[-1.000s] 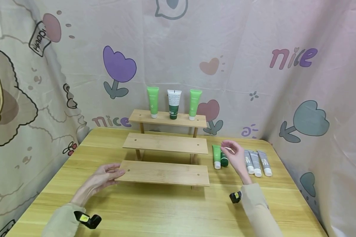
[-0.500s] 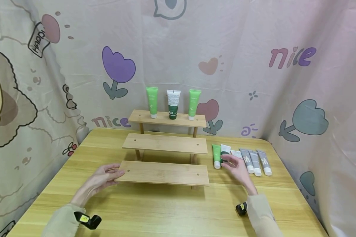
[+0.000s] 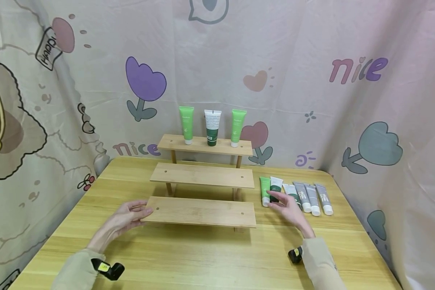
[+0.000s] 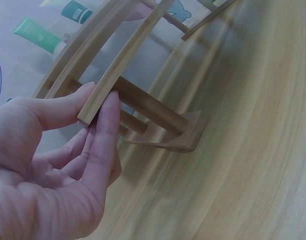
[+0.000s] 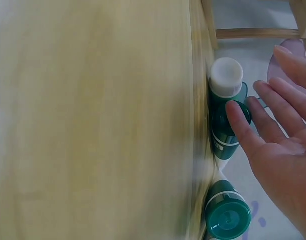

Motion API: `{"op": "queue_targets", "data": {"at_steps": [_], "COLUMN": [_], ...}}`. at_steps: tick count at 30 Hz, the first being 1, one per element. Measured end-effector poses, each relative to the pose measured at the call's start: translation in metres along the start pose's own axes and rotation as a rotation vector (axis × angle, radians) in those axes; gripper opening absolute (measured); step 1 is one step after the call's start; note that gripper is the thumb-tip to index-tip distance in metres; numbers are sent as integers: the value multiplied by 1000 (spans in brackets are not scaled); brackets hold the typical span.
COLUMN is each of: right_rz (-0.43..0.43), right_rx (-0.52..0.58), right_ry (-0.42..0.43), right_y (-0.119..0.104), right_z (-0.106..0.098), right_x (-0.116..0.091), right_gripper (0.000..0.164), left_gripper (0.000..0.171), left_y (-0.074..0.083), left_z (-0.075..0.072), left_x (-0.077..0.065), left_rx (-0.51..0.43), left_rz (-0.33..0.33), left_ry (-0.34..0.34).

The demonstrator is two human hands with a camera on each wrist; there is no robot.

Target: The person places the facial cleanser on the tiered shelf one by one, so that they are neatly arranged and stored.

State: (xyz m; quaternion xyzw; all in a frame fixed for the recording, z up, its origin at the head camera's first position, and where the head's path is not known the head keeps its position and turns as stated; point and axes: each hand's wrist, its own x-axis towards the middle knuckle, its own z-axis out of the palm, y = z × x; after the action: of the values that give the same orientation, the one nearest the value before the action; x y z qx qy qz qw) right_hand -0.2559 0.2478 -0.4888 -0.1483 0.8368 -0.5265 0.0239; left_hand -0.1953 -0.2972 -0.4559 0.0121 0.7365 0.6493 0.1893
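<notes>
My left hand (image 3: 124,219) pinches the left end of the lowest board of a three-tier wooden display stand (image 3: 201,211). In the left wrist view the thumb lies on one face of that board (image 4: 124,65) and the fingers on the other. On the right, my right hand (image 3: 291,210) reaches over the near ends of a light green tube (image 3: 265,187) and a white and dark green tube (image 3: 276,183), both lying on the table. The right wrist view shows its fingers spread beside the dark green cap (image 5: 230,120) and the white cap (image 5: 226,77), gripping neither.
Two light green tubes (image 3: 187,125) and a white and green tube (image 3: 212,125) stand on the top tier. Right of my right hand lie another white and green tube (image 3: 291,189) and several grey tubes (image 3: 311,199). A patterned curtain (image 3: 293,48) hangs behind the table.
My right hand has come down and nearer to me, from above the tubes to their near ends, then slightly left toward the light green tube. My left hand has stayed on the board.
</notes>
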Motion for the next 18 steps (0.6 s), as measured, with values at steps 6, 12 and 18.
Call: {"op": "queue_targets", "data": {"at_steps": [6,12,18], "right_rz": [6,-1,-31], "right_rx": [-31,-38,-72], "right_ry": [-48,-125,-160], "right_y": [-1,1,4], "right_z": [0,-1,-2], "right_x": [1,2,4], "right_gripper": [57,61,61], "left_gripper": [82,82,82], "left_y": [0,0,1], "left_z": [0,1,1], "left_x": [1,1,0], "left_rx": [14,20,10], "left_rz": [-3,-3,0], "left_ry": [6,7,-1]}}
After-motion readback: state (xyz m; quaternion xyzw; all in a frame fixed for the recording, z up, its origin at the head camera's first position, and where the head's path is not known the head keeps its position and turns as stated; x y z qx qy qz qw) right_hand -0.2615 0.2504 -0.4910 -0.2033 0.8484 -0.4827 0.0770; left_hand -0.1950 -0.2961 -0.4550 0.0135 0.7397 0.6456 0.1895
